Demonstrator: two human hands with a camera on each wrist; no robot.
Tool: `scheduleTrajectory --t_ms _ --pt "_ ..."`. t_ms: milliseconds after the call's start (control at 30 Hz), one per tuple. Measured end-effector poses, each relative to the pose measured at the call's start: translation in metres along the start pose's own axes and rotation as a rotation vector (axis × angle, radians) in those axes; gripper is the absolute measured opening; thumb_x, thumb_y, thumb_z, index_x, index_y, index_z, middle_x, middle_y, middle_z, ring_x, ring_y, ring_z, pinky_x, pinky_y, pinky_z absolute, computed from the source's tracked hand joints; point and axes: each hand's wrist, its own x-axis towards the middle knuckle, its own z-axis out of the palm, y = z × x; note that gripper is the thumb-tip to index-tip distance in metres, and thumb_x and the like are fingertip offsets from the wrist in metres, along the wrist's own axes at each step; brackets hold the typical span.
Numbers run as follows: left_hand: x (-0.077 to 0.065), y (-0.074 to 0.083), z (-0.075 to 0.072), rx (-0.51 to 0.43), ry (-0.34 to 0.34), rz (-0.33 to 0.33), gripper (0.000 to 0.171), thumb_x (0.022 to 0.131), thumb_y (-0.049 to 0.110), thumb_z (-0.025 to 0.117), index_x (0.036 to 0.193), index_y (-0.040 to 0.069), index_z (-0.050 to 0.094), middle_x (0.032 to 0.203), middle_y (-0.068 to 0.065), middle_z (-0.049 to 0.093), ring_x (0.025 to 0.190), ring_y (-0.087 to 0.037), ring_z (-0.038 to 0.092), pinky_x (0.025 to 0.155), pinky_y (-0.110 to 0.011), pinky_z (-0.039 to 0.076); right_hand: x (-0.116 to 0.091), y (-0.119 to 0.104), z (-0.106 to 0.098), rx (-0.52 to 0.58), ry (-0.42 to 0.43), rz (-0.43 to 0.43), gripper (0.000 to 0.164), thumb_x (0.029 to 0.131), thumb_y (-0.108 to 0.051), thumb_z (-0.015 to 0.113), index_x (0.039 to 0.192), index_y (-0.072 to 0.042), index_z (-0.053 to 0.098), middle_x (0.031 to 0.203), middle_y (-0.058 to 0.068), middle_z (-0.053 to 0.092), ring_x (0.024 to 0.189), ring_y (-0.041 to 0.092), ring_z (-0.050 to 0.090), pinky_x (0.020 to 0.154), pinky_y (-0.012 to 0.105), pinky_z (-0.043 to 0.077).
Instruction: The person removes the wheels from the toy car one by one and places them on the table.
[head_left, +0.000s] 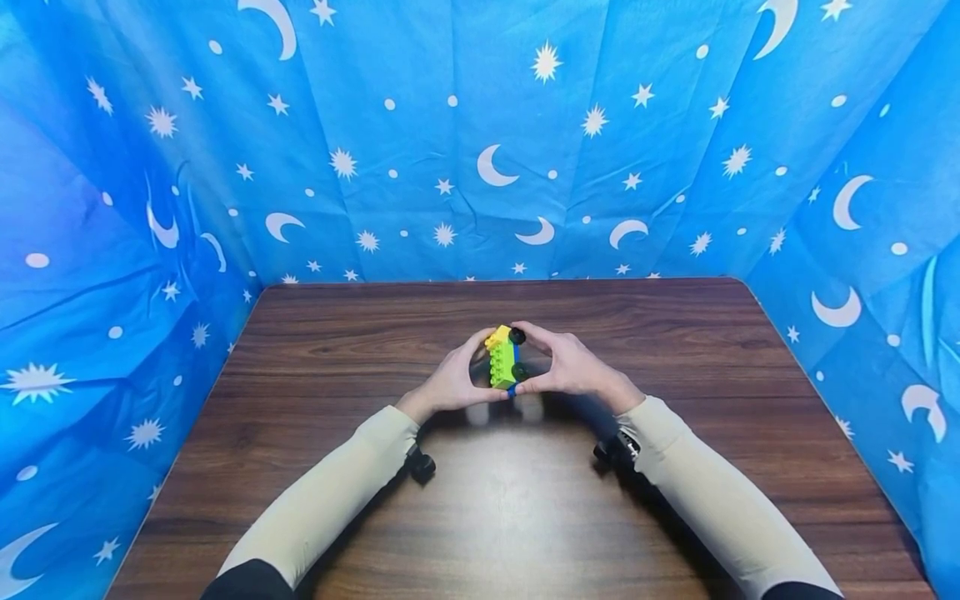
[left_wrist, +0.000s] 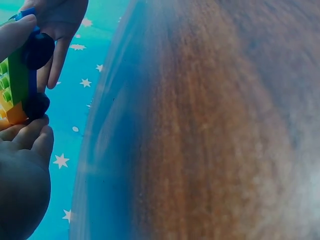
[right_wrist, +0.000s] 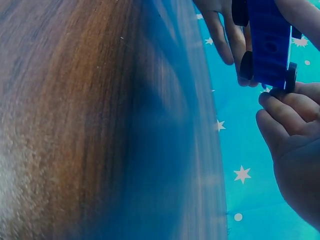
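Above the middle of the table, both hands hold a toy car made of building bricks (head_left: 502,364), turned on its side. Lime green and yellow-orange bricks with studs sit on its blue base (right_wrist: 270,35), and black wheels (left_wrist: 38,51) stick out along it. The left hand (head_left: 452,377) grips it from the studded side, thumb at the near end and fingers at the far end. From the wheel side, the right hand (head_left: 576,365) holds the same two ends between thumb and fingers. The right wrist view shows the flat blue underside facing the right palm.
The dark wood-grain table (head_left: 517,517) reflects a bright patch of light near its front. Blue cloth (head_left: 420,200) with white moons and stars hangs behind it and at both sides. A black wrist camera (head_left: 422,465) is strapped under the left cuff, another under the right.
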Motion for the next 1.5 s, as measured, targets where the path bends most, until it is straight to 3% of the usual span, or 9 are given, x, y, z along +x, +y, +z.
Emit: scheduleTrajectory --t_ms 333,600,1033,1333,1500 --pt "0.001 0.0021 0.0021 -0.054 -0.025 -0.014 0.109 0.074 0.027 0.086 0.155 0.013 0.014 0.15 -0.012 0.041 0.134 -0.021 0.048 0.11 -0.033 0.041 0.0007 -0.0021 -0.0047 -0.03 0.002 0.002 0.102 0.071 -0.054 0.082 0.151 -0.016 0.033 0.147 0.012 0.047 0.133 0.029 0.047 0.107 0.052 0.042" --pt "0.0024 0.004 0.003 -0.037 -0.038 -0.015 0.105 0.072 0.032 0.087 0.153 0.018 0.021 0.142 -0.005 0.047 0.128 -0.018 0.052 0.106 -0.034 0.045 -0.002 -0.004 -0.0051 -0.087 0.003 -0.006 0.101 0.071 -0.051 0.083 0.151 -0.016 0.033 0.146 0.01 0.05 0.135 0.027 0.046 0.108 0.052 0.041" --pt "0.0049 -0.0006 0.006 -0.096 -0.042 0.016 0.103 0.072 0.018 0.087 0.152 0.02 0.021 0.138 -0.004 0.048 0.125 -0.016 0.053 0.108 -0.031 0.043 -0.0005 -0.0055 -0.0046 -0.105 0.005 -0.033 0.102 0.072 -0.058 0.079 0.152 -0.017 0.031 0.146 0.011 0.049 0.135 0.027 0.046 0.108 0.05 0.042" --pt "0.003 0.0023 0.0062 -0.254 -0.027 0.011 0.103 0.072 0.004 0.085 0.152 0.012 0.02 0.147 -0.012 0.04 0.137 -0.023 0.044 0.111 -0.033 0.039 -0.0005 -0.0055 -0.0022 -0.044 0.02 -0.037 0.101 0.073 -0.052 0.081 0.153 -0.018 0.03 0.144 0.013 0.049 0.133 0.026 0.048 0.109 0.052 0.04" --pt "0.0034 0.0051 0.005 -0.305 -0.061 -0.011 0.108 0.071 -0.001 0.084 0.154 0.009 0.015 0.151 -0.016 0.036 0.138 -0.027 0.042 0.111 -0.037 0.039 -0.0001 -0.0055 -0.0031 -0.044 0.016 -0.036 0.1 0.073 -0.052 0.081 0.153 -0.02 0.03 0.144 0.012 0.05 0.133 0.026 0.048 0.108 0.053 0.041"
